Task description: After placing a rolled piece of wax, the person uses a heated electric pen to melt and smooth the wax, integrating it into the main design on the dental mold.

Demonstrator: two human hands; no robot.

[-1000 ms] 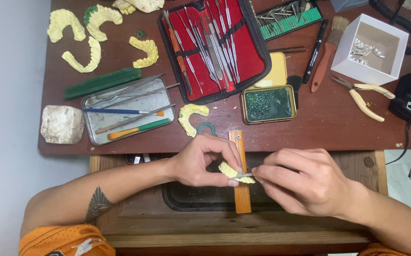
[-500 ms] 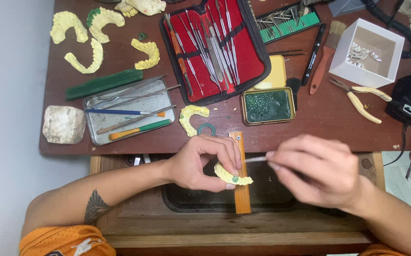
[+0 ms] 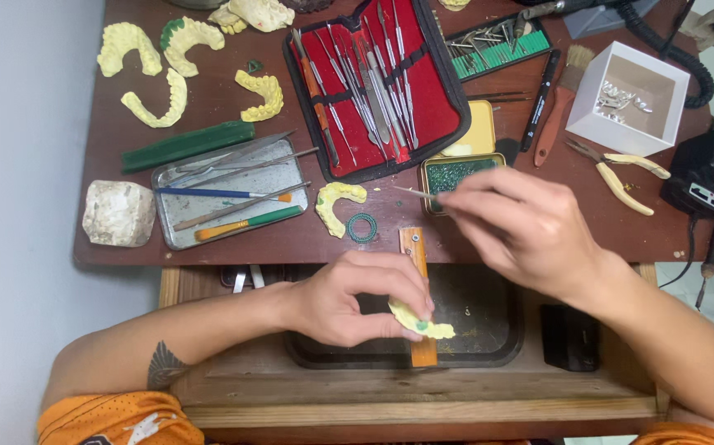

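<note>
At the far left of the dark wooden table (image 3: 208, 239) sits a rough, chalky white plaster block (image 3: 119, 213). Beside it a shallow metal tray (image 3: 278, 161) holds slim hand tools lying at shallow slants, one with a blue handle, one green and orange. Above the tray lies a dark green wax bar (image 3: 187, 146), and past that several pale yellow, horseshoe-shaped dental casts (image 3: 155, 100) with ridged tooth surfaces.

The left hand (image 3: 357, 298) is closed around a yellow dental cast (image 3: 420, 322), thumb and fingers pinching it against a narrow orange wooden peg (image 3: 417, 251). The cast sits low in the middle of the view, over a dark recessed tray in front of the table edge. Its long axis runs roughly left to right, the free end pointing right and slightly toward the person; the peg's long axis runs away from the person.

Just above, a loose cast (image 3: 336, 203) and a small green ring (image 3: 362, 227) rest on the table. An open red-lined instrument case (image 3: 443, 99) holds rows of steel tools.

The right hand (image 3: 522, 227) grips a thin metal instrument (image 3: 413, 193), its tip pointing left, the shaft nearly level, over a small green-filled tin (image 3: 456, 175). It is well apart from the held cast.

Further right: a white open box (image 3: 630, 99) and yellow-handled pliers (image 3: 625, 173)
</note>
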